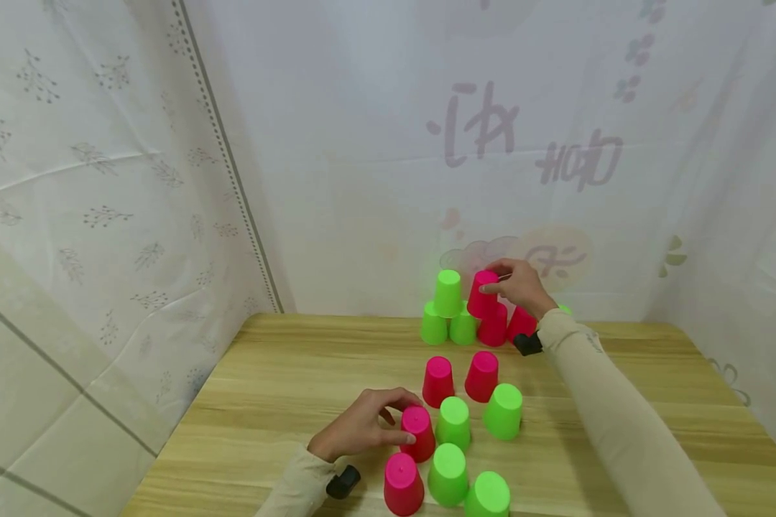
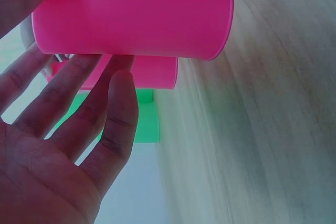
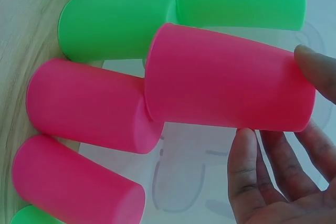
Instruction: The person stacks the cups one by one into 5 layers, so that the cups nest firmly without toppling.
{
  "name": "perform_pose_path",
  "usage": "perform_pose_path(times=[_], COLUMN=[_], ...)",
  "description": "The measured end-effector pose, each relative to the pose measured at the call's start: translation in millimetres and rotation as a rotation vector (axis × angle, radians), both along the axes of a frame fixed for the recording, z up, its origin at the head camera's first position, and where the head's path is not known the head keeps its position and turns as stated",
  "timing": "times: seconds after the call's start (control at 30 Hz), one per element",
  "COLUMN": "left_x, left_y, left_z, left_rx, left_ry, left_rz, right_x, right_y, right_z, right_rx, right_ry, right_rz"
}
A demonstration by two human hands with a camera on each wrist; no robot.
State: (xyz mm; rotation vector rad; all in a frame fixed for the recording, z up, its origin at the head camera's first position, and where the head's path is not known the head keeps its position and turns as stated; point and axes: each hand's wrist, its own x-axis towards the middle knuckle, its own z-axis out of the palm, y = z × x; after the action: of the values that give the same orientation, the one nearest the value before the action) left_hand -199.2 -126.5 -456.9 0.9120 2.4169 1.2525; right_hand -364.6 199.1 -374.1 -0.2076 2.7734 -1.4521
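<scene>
At the back of the table, my right hand (image 1: 522, 287) holds an upside-down pink cup (image 3: 226, 80) between thumb and fingers. Its rim sits at the top of a green cup (image 1: 463, 327) and a pink cup (image 1: 493, 327) in the back row. Left of it, another green cup (image 1: 447, 293) stands on two green ones. Nearer the front, my left hand (image 1: 362, 425) grips a pink cup (image 1: 417, 439), thumb on the near side and fingers on the far side. Close by this cup stand a pink cup (image 1: 404, 488) and a green cup (image 1: 454, 424).
More upside-down cups stand in the middle, among them two pink ones (image 1: 438, 382) and a green one (image 1: 504, 413). Others stand at the front edge of view, such as a green cup (image 1: 488, 495). Patterned white cloth (image 1: 362, 179) hangs behind the wooden table (image 1: 284, 373).
</scene>
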Motion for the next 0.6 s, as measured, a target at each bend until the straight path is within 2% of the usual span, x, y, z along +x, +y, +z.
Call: perform_pose_path(times=[0.27,0.6], left_x=[-2.5,-6.7], left_y=[-3.2,-6.9], left_z=[5.4,23.5], left_rx=[-0.014,-0.029], left_ry=[0.033,0.086], left_rz=[0.003,0.004], right_x=[7.5,23.0], right_y=[2.6,18.7], right_z=[3.2,8.2], right_rx=[0.035,0.043], right_ry=[0.011,0.035], right_rz=[0.007,0.029])
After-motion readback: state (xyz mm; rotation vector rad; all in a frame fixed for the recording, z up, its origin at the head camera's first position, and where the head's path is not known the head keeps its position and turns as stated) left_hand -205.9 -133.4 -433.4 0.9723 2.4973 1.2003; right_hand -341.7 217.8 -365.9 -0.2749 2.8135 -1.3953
